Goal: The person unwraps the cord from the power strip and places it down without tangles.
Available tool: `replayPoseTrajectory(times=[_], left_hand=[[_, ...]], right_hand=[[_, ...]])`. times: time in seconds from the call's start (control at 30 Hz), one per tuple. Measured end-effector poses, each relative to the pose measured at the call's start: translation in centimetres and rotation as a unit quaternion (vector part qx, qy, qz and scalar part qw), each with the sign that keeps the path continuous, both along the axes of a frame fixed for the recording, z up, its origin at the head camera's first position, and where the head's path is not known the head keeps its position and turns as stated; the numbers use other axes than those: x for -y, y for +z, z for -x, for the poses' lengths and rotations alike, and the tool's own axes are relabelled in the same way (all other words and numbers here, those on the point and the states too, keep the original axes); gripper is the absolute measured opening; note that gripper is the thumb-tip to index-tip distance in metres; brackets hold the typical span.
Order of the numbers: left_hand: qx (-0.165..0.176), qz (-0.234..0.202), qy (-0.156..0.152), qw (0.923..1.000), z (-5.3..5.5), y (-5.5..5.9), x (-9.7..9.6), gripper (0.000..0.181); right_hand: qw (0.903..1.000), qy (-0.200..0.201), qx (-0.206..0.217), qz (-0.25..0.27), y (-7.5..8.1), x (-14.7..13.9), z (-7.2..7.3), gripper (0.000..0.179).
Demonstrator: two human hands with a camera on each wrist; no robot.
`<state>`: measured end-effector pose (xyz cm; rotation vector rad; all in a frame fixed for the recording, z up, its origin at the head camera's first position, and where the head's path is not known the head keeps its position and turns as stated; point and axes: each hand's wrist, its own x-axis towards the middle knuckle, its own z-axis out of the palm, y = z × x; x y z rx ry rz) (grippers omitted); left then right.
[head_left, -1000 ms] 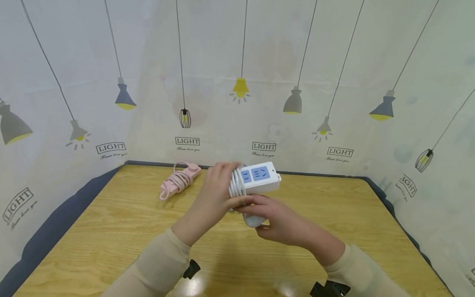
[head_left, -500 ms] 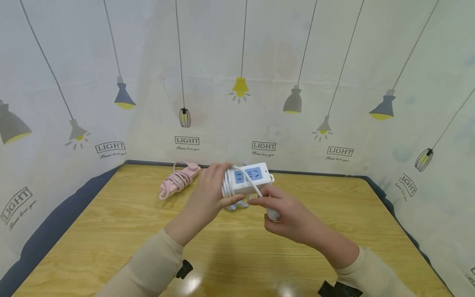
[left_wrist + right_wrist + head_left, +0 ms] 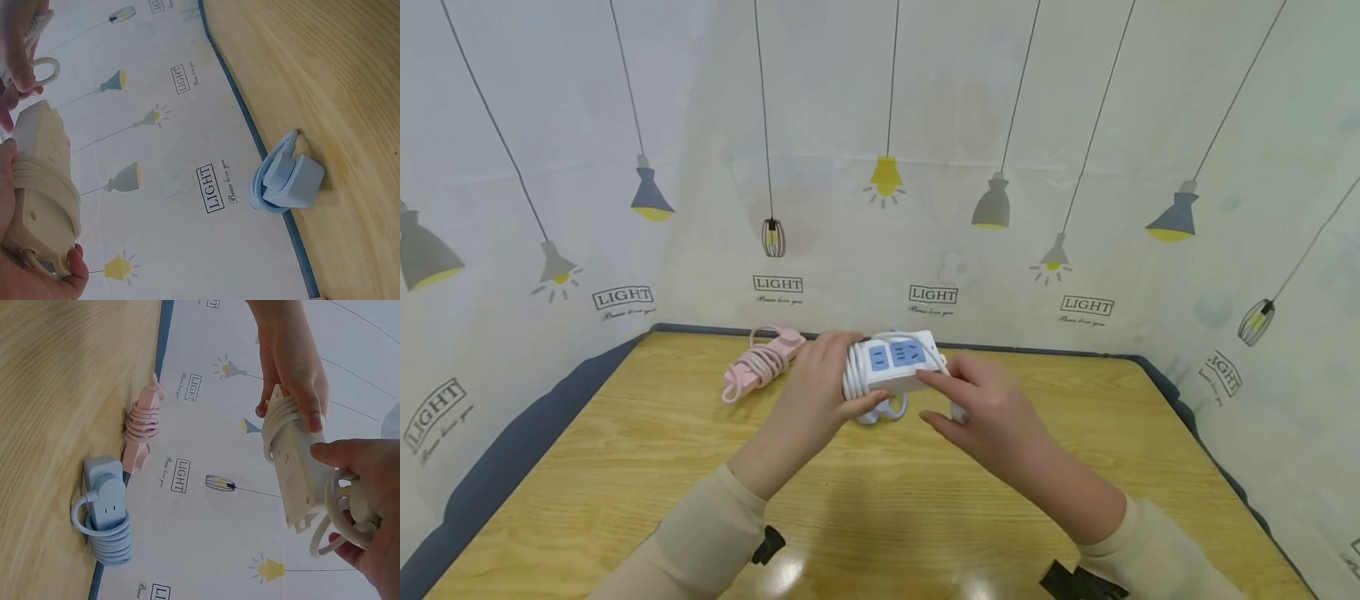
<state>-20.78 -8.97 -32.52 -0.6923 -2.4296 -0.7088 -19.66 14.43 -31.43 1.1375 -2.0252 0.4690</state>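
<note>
My left hand (image 3: 816, 375) grips a white power strip (image 3: 895, 382) with blue socket panels, held above the table, its cord wound round the left end. From these coils, a length of cord runs along the strip's far edge to its right end. My right hand (image 3: 992, 408) holds the plug (image 3: 361, 503) at the cord's end, with the cord looping beside its fingers in the right wrist view. The right index fingertip is close to the strip's right end; in the head view the fingers mostly hide the plug. The strip's underside (image 3: 40, 215) faces the left wrist camera.
A pink power strip (image 3: 763, 362) with its cord wrapped round it lies at the table's back left. Beyond the held strip lies a light blue power strip (image 3: 106, 506), also wrapped in its cord. A printed cloth (image 3: 850, 242) stands behind the wooden table (image 3: 850, 517).
The white power strip has shifted slightly left. My right hand has moved from beneath it to its right end, drawing the cord across the top and along the far edge.
</note>
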Motion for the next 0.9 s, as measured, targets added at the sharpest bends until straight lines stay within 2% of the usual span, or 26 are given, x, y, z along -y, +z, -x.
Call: replayPoseTrajectory(times=[0.17, 0.37, 0.67, 0.83, 0.9], left_hand=[[0.004, -0.008, -0.007, 0.9999, -0.4, 0.4, -0.3, 0.068], [0.052, -0.022, -0.02, 0.9982, -0.9, 1.0, -0.9, 0.065], [0.062, -0.021, -0.043, 0.9969, -0.8, 1.0, -0.5, 0.07], [0.102, -0.033, -0.062, 0.9923, -0.6, 0.8, 0.4, 0.067], [0.134, -0.049, -0.066, 0.9876, -0.5, 0.8, 0.6, 0.068]], right_hand=[[0.9982, -0.053, -0.025, 0.01, 0.3, 0.3, 0.2, 0.054], [0.994, -0.106, -0.023, 0.01, 0.2, 0.1, 0.5, 0.049], [0.9938, -0.088, -0.065, 0.022, -0.1, -0.2, 0.4, 0.046], [0.9931, -0.09, -0.067, 0.035, -0.2, -0.8, 0.3, 0.045], [0.9925, -0.092, -0.067, 0.045, -0.3, -1.2, 0.4, 0.045]])
